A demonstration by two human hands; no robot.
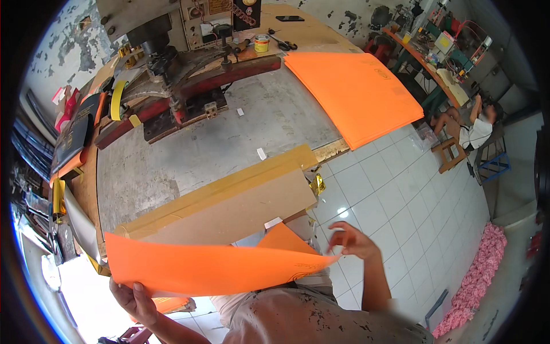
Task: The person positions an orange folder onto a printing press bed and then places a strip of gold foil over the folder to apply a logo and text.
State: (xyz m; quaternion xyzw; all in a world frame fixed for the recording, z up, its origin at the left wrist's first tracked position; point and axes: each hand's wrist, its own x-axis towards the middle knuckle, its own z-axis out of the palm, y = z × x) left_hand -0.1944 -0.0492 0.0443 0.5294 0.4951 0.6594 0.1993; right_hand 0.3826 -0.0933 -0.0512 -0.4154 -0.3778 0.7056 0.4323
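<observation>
Left hand (136, 303): being clamped on the lower left part of the orange sheet (212, 266), with the thumb being held against its near face.
Right hand (356, 243): being held up by the sheet's right tip, fingers curled; whether the tip is being pinched cannot be told.
Orange sheet: being held in a curve before the torso (321, 315), at the near side of the counter (217, 146).
Brown board (246, 206): being supported along the counter's near edge.
Orange stack (355, 97): being borne on the counter's right side.
Press (157, 60): being supported toward the back left.
</observation>
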